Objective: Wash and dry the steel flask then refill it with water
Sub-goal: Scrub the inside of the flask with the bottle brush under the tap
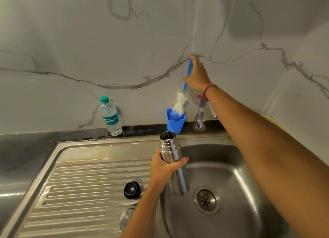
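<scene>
My left hand (164, 168) grips the steel flask (173, 163) around its upper body and holds it upright, mouth open, over the left side of the sink basin (231, 175). My right hand (197, 74) reaches to the back wall and holds the blue handle of a bottle brush (180, 100). The brush's white bristle head rests in a blue cup (175, 123) on the ledge. The flask's black stopper (132, 189) lies on the ribbed drainboard (89, 184), and its steel cap (127, 218) lies nearer me, partly hidden by my left forearm.
A plastic water bottle (110, 116) with a green cap stands on the dark ledge at the left. The tap (201, 116) rises behind the basin, partly behind my right arm. The drain (206, 200) sits in the basin's middle. A marble-patterned wall closes the back.
</scene>
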Tool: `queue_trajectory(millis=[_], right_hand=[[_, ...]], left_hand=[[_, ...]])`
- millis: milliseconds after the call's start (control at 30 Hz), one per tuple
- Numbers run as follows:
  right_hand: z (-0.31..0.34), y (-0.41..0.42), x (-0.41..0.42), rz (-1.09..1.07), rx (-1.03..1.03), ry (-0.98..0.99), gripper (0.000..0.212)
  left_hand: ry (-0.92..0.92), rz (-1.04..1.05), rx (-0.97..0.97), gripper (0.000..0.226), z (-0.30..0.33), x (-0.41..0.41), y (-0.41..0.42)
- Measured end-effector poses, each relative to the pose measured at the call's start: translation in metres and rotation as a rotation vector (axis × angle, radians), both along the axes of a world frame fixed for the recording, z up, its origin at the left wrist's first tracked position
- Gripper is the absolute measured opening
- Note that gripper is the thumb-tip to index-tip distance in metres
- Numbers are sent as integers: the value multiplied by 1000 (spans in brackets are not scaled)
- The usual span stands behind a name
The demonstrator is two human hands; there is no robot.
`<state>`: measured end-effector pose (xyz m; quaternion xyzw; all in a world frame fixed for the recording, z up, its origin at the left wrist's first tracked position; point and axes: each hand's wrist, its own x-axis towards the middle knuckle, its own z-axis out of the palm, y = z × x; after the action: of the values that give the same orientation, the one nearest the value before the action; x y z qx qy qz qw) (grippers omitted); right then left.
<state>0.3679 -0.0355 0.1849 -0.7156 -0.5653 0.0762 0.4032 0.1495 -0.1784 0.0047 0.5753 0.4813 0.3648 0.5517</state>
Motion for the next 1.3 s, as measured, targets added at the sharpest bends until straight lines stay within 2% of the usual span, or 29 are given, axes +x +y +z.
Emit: queue_trajectory(millis=[67,133,300,400,567,767,867,1100,1167,1300], right_hand=[[-3,6,0,-20,52,70,79],[-5,11,1,-51,-5,88,73],[-12,23,0,-97,-189,-18,31],[-21,26,-4,-64,-234,37,25],[-25,25,-11,-58,-155,213,17],[21,3,-19,39,-27,296,5],[52,-12,-24,93,69,319,4],[106,-65,-27,214,191,238,19],[113,-84,-28,294,147,319,18],[114,-119,-30,424,31,645,25]], left_hand=[[-1,5,2,60,0,0,1],[-3,9,-1,59,-1,0,3],[-2,19,-10,60,-5,-1,6],[-7,33,-10,59,-5,-1,5],[-19,44,-10,61,-6,-2,3],[-22,53,-10,64,-2,-6,-3],[-29,57,-5,65,4,-7,-8],[-45,35,20,60,17,-9,-26],[-47,24,26,60,20,-10,-31],[-50,6,39,58,25,-14,-40]])
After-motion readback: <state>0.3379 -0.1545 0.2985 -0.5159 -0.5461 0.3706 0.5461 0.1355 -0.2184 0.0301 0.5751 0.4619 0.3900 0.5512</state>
